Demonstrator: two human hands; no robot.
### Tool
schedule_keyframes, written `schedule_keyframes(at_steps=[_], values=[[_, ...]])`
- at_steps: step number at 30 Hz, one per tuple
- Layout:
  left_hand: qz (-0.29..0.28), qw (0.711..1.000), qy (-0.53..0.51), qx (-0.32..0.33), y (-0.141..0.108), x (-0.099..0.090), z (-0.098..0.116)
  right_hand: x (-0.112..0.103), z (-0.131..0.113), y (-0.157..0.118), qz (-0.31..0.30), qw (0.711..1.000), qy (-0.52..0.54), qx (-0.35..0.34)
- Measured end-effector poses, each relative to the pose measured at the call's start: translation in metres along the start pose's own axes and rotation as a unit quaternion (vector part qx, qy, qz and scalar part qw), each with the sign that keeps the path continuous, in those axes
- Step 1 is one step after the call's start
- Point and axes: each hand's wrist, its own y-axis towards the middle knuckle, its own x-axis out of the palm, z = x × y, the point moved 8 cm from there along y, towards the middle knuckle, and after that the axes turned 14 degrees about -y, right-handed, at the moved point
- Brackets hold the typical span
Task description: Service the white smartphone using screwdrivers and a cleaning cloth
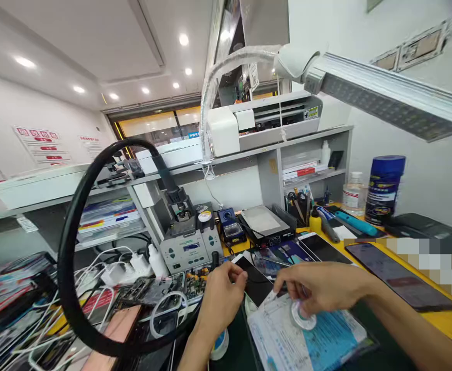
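Note:
My right hand [322,283] comes in from the right, its fingers bent and its thumb on a small white tape roll [303,318]. Under it lies a blue and white printed plastic packet [275,335], which looks smudged. My left hand [221,293] is curled, thumb and forefinger pinched together; whatever is between them is too small to make out. Just behind and between the hands, a white-framed phone [253,278] with a dark screen lies at an angle. A round white container with a blue label [220,344] sits beside my left wrist, partly covered by it.
A thick black hose [65,247] loops in front on the left. Behind stands a grey soldering station [190,250]. White cables [94,273] and a pink phone [117,335] crowd the left. At right lie a large dark phone [399,275] and a blue canister [384,190]. A lamp [384,93] hangs overhead.

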Motion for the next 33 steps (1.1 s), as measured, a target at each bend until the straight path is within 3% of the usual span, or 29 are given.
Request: schedule_keyframes(at_steps=[3,6,12,17,21,29,33], values=[[-0.084,0.995,-0.045,-0.014,-0.014,0.019,0.006,-0.003,-0.003,0.008,0.032,0.998,0.047,-0.01],[-0.129,0.989,-0.068,-0.017,-0.024,0.035,0.011,-0.001,-0.007,0.016,0.071,0.991,0.111,-0.023],[-0.083,0.996,-0.02,0.014,-0.026,0.037,0.017,0.0,-0.006,0.025,0.139,0.964,0.225,-0.016],[-0.066,0.996,-0.025,0.061,-0.024,0.029,0.02,0.004,0.003,0.033,0.122,0.954,0.273,0.013],[-0.045,0.995,-0.047,0.07,-0.023,0.024,0.017,0.004,0.001,0.036,0.142,0.944,0.297,0.004],[-0.082,0.982,-0.168,0.032,-0.02,0.032,0.007,0.0,-0.005,0.033,0.134,0.931,0.34,-0.011],[-0.066,0.969,-0.233,0.039,-0.018,0.033,0.007,-0.002,-0.007,0.031,0.143,0.927,0.348,-0.008]])
